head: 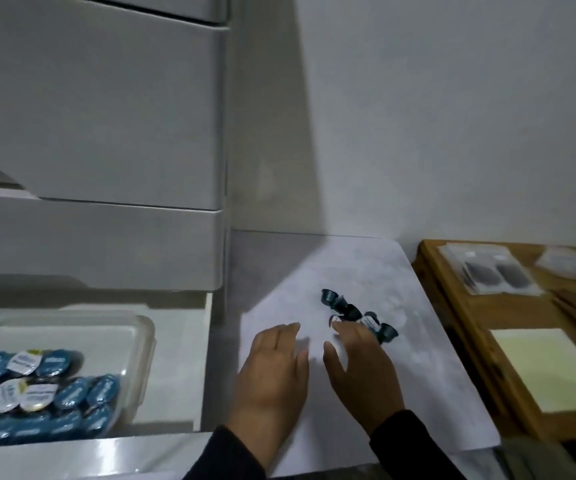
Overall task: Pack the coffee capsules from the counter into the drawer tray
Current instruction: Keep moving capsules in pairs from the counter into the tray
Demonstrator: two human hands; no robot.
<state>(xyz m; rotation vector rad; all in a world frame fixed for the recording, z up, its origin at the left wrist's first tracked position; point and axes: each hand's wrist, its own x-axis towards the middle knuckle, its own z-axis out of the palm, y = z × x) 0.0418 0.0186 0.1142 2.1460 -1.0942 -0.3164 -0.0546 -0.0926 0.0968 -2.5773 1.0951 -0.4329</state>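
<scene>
A small cluster of dark teal coffee capsules (349, 311) lies on the white counter (383, 393), right of centre. My right hand (359, 368) reaches over the counter with fingers extended, its fingertips at the near edge of the cluster; it holds nothing. My left hand (272, 372) hovers flat beside it, fingers straight and empty, a little left of the capsules. At lower left an open drawer (182, 358) holds a clear plastic tray (141, 341) filled with several blue and white-lidded capsules (37, 386).
Closed grey-white drawer fronts (99, 116) stack above the open drawer. A wooden tray (470, 334) stands to the right of the counter with clear packets (498, 271) and a pale yellow pad (549, 368). A white wall rises behind.
</scene>
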